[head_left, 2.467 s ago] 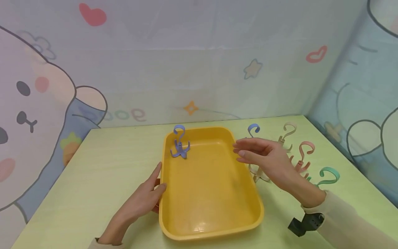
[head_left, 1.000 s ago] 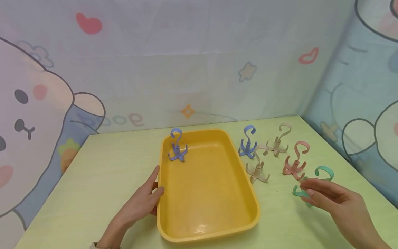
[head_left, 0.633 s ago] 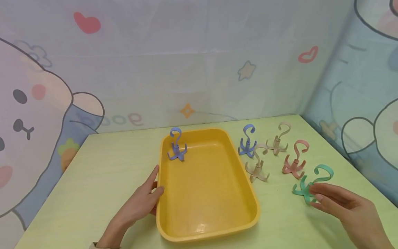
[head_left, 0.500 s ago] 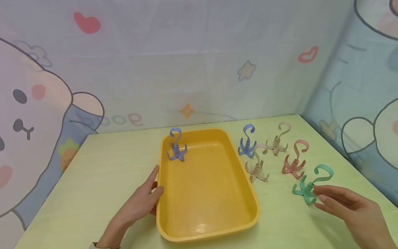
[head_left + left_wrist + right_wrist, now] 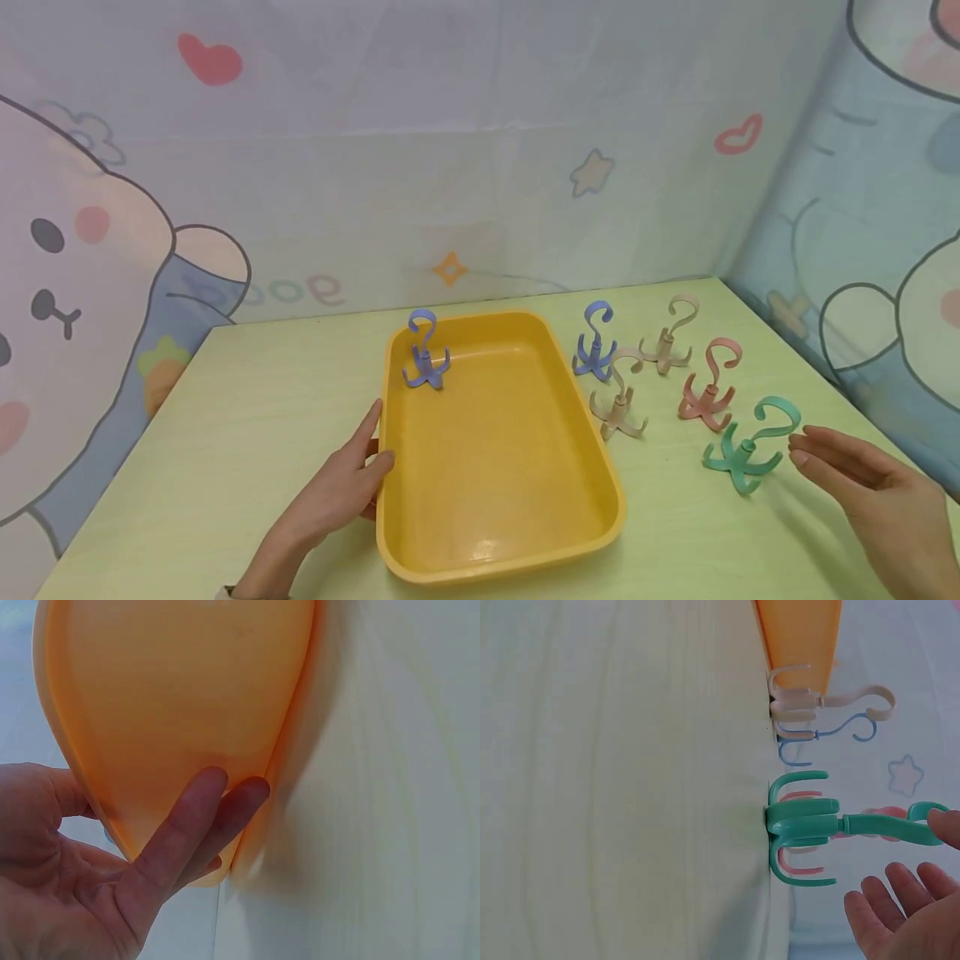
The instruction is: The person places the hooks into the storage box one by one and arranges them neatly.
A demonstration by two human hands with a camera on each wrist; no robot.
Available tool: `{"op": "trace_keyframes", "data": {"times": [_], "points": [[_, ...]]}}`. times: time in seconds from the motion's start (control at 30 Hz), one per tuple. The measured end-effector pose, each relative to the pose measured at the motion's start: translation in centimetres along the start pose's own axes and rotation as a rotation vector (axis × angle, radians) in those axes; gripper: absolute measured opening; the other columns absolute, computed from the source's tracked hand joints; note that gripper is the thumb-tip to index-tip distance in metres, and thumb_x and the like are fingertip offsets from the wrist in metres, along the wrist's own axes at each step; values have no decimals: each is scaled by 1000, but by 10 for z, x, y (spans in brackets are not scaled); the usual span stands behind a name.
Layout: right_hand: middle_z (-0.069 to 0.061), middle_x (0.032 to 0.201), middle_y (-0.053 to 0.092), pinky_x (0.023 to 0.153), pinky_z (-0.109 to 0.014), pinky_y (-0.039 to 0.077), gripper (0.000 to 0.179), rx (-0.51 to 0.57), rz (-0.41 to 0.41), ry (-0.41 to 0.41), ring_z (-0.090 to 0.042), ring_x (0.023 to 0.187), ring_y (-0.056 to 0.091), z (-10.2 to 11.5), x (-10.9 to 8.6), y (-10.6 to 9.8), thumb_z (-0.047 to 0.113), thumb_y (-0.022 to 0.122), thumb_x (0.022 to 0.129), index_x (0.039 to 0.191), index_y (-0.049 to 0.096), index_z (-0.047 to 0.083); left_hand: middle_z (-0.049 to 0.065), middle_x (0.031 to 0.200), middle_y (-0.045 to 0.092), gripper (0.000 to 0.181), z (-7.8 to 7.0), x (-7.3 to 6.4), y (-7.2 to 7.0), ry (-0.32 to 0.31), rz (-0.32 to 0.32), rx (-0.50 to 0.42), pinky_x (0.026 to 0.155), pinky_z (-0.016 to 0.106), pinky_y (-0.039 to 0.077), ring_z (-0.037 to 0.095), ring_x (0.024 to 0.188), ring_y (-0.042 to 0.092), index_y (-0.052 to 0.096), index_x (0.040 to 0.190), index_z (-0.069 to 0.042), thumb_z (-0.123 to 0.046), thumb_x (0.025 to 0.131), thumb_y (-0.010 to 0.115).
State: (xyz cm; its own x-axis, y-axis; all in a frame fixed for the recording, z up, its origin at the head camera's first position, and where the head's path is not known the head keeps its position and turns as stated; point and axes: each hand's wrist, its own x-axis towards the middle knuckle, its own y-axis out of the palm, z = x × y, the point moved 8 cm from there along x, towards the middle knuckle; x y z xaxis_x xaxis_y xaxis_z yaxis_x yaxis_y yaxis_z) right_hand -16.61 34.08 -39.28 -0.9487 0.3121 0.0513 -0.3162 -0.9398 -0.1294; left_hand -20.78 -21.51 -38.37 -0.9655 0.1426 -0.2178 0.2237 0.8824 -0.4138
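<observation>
My left hand (image 5: 337, 492) holds the left side of the yellow tray (image 5: 498, 565), the thumb at its rim and the fingers along its outer wall. In the left wrist view those fingers (image 5: 176, 836) lie nearly straight against the wall. A blue pronged hook hanger (image 5: 426, 367) stands inside the tray's far left corner. My right hand (image 5: 877, 492), fingers loosely bent and holding nothing, is just right of a green hook hanger (image 5: 741, 458) standing on the table. In the right wrist view the thumb overlaps that hanger's hooked end; contact I cannot tell.
Right of the tray stand another blue hanger (image 5: 596, 358), a beige hanger (image 5: 619, 410) close to the tray wall, a second beige hanger (image 5: 664, 350) farther back and a pink hanger (image 5: 707, 404). Printed cloth (image 5: 510, 167) rises behind the table.
From beside the tray's right rim, my right hand has moved right to the green hanger, then slid from its front to its right side. My left hand and the hangers stay put.
</observation>
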Motion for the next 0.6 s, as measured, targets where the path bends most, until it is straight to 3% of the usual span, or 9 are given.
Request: {"op": "trace_keyframes", "data": {"times": [0.1,0.37,0.6], "points": [[32,106,76,77,1,45,48,-144,2,6,22,99,65,1,3,-1,19,79,96,143,69,27,29,157,49,79,0,0,0,0,-2,0,63,41,64,25,78,74,5,173,-23,-16,107,48],[29,109,77,80,0,48,50,-117,59,-51,19,103,66,3,15,9,16,78,97,146,66,21,30,157,48,80,1,1,0,-1,0,-1,62,41,64,24,77,74,4,173,-22,-16,106,48],[29,114,76,80,0,48,52,-155,79,-71,20,104,65,8,23,13,19,77,98,148,65,22,29,157,49,80,2,2,0,-1,-1,5,63,40,64,24,78,73,4,173,-22,-17,106,48]]}}
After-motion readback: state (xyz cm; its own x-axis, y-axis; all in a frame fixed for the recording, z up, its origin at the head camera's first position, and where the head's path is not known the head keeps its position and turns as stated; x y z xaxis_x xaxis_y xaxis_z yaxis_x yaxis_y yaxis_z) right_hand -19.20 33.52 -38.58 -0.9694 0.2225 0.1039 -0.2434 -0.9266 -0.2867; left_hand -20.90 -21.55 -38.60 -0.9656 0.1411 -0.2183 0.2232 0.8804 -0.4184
